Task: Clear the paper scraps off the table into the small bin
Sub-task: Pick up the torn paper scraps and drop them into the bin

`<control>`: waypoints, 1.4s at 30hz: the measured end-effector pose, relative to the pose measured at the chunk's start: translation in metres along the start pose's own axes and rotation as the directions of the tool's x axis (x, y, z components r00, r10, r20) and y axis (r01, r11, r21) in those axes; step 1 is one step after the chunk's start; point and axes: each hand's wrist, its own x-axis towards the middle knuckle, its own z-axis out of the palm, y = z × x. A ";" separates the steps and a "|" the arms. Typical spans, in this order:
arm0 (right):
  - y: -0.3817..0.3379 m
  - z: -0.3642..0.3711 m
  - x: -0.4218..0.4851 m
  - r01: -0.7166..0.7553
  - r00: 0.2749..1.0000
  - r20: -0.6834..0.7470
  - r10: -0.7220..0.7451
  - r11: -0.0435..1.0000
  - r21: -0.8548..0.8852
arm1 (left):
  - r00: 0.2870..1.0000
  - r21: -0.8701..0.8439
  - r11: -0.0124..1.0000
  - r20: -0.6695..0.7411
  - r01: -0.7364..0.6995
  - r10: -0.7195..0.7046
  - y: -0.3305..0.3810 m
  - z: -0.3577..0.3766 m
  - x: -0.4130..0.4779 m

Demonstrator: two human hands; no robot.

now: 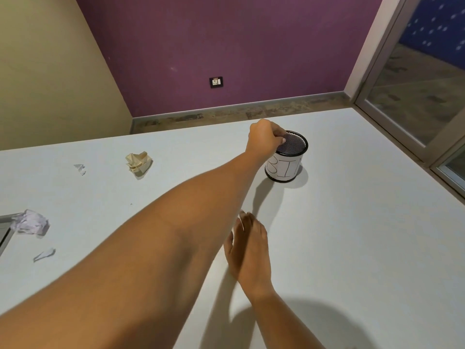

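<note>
The small black mesh bin (289, 170), wrapped in a white label, stands on the white table (352, 235) toward the far right. My left hand (265, 137) hangs over the bin's left rim, fingers curled downward with the tips bunched; no scrap shows between them. My right hand (249, 250) rests flat on the table nearer me, fingers straight. On the left lie a crumpled beige paper (138, 162), a small white scrap (80, 169), a crumpled white paper ball (31, 224) and another small scrap (44, 254).
A grey flat object (5, 233) pokes in at the left edge, touching the white paper ball. The table's far edge runs behind the bin, with floor and a purple wall beyond. A glass door frame (402, 117) stands to the right.
</note>
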 end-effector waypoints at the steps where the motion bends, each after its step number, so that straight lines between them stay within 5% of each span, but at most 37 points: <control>1: 0.001 0.002 0.001 0.015 1.000 0.001 -0.015 0.999 -0.052 | 1.000 -0.030 1.000 -0.007 -0.002 0.002 -0.001 -0.005 -0.005; 8: 0.001 0.004 0.001 0.064 0.998 0.008 -0.063 0.988 -0.144 | 0.993 -0.131 0.984 0.018 0.118 -0.117 -0.049 -0.056 -0.067; 17: -0.001 0.003 0.000 0.044 0.998 0.041 -0.040 0.992 -0.114 | 0.941 0.177 0.926 -0.126 0.334 -0.316 -0.128 -0.119 -0.188; 21: 0.000 0.005 0.000 0.039 0.999 0.039 -0.035 0.993 -0.112 | 0.966 0.306 0.938 0.148 0.160 -0.213 -0.139 -0.140 -0.223; 26: 0.001 0.007 -0.001 0.031 0.998 0.049 -0.025 0.994 -0.109 | 0.855 0.389 0.911 0.511 -0.136 -0.091 -0.147 -0.147 -0.239; 34: 0.001 0.007 -0.001 0.011 0.999 0.048 -0.007 0.996 -0.092 | 0.799 0.414 0.866 0.600 -0.279 -0.029 -0.144 -0.126 -0.226; 42: 0.002 0.007 -0.001 0.018 0.998 0.063 -0.012 0.995 -0.103 | 0.827 0.493 0.757 0.552 -0.428 0.108 -0.152 -0.112 -0.224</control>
